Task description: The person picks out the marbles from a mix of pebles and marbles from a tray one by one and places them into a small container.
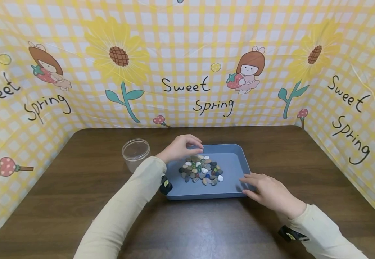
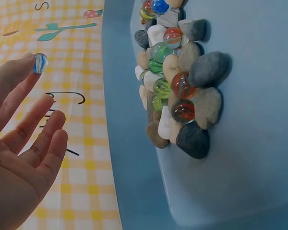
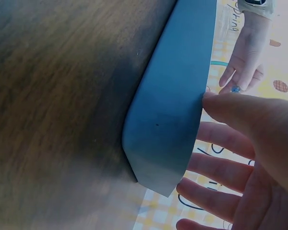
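Note:
My left hand (image 1: pixel 183 146) is raised over the back left of a blue tray (image 1: pixel 234 165). Between thumb and index finger it pinches a clear glass marble (image 2: pixel 40 63) with blue and white swirls; the other fingers spread loosely. Beneath it, pebbles in grey, white and tan (image 1: pixel 214 182) lie heaped with marbles, among them red-brown ones (image 2: pixel 184 111), green ones (image 2: pixel 162 88) and a blue one (image 2: pixel 159 5). My right hand (image 1: pixel 266 190) is at the tray's right edge near the front corner, its fingers extended over the rim, the thumb tip right at the edge.
A clear round jar (image 1: pixel 136 151) without a lid stands left of the tray, partly behind my left sleeve (image 1: pixel 126 201). Brown wood-grain table (image 1: pixel 187 226) lies under everything. A yellow checked cloth (image 1: pixel 181 43) hangs behind and on both sides.

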A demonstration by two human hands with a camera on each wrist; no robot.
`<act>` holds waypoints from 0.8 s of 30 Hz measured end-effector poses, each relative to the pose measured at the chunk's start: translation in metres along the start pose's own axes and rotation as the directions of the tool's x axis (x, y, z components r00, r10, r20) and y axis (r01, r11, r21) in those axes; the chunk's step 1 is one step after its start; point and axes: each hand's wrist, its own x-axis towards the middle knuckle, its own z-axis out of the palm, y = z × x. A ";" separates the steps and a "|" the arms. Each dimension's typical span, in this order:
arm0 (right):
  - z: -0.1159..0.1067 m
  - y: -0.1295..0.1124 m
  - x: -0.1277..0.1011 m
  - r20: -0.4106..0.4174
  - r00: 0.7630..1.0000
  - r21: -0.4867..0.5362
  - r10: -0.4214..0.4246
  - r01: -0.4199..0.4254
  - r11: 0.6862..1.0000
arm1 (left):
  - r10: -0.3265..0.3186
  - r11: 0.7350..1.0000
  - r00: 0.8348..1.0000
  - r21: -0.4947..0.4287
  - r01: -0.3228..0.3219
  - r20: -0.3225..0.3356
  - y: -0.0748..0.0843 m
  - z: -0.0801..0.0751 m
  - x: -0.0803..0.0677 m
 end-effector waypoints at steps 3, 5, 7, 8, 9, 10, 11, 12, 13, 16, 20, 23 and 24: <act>0.000 -0.001 -0.001 -0.009 1.000 0.003 0.004 -0.004 1.000 | 0.016 1.000 1.000 -0.005 -0.016 -0.010 0.001 -0.003 -0.002; 0.001 -0.001 -0.001 -0.014 1.000 0.004 0.004 -0.004 1.000 | 0.023 1.000 1.000 -0.005 -0.023 -0.015 0.001 -0.005 -0.003; 0.001 -0.001 -0.001 -0.019 1.000 0.005 0.004 -0.004 1.000 | 0.032 0.999 0.999 -0.006 -0.032 -0.019 0.000 -0.007 -0.004; 0.002 -0.001 -0.001 -0.020 1.000 0.004 0.004 -0.004 1.000 | 0.034 0.999 0.999 -0.009 -0.034 -0.021 0.000 -0.007 -0.004; 0.002 -0.001 -0.001 -0.021 1.000 0.003 0.004 -0.003 1.000 | 0.035 0.999 0.999 -0.011 -0.035 -0.024 0.000 -0.008 -0.005; 0.002 -0.001 -0.001 -0.022 1.000 0.002 0.003 -0.003 1.000 | 0.034 0.999 0.999 -0.014 -0.034 -0.027 0.000 -0.009 -0.005; 0.002 -0.001 -0.001 -0.023 1.000 0.002 0.003 -0.003 1.000 | 0.032 0.999 0.999 -0.016 -0.033 -0.030 -0.001 -0.010 -0.005; 0.002 -0.001 -0.001 -0.023 1.000 0.003 0.003 -0.003 1.000 | 0.031 0.999 0.999 -0.019 -0.032 -0.031 -0.001 -0.010 -0.006; 0.002 -0.001 -0.001 -0.023 1.000 0.004 0.003 -0.003 1.000 | 0.028 0.999 0.999 -0.022 -0.029 -0.033 -0.001 -0.011 -0.006; 0.002 -0.001 -0.001 -0.022 1.000 0.008 0.001 -0.001 1.000 | 0.022 1.000 0.999 -0.020 -0.023 -0.038 -0.002 -0.012 -0.008; 0.002 -0.001 -0.001 -0.022 1.000 0.014 0.000 0.000 1.000 | 0.001 0.999 0.999 -0.037 -0.003 -0.046 -0.004 -0.015 -0.010; 0.002 -0.001 -0.001 -0.019 1.000 0.014 0.002 -0.002 1.000 | -0.004 0.999 0.999 -0.045 0.001 -0.052 -0.006 -0.018 -0.011; 0.002 -0.001 -0.001 -0.017 1.000 0.015 0.003 -0.002 1.000 | -0.003 0.999 0.999 -0.044 0.000 -0.055 -0.007 -0.019 -0.012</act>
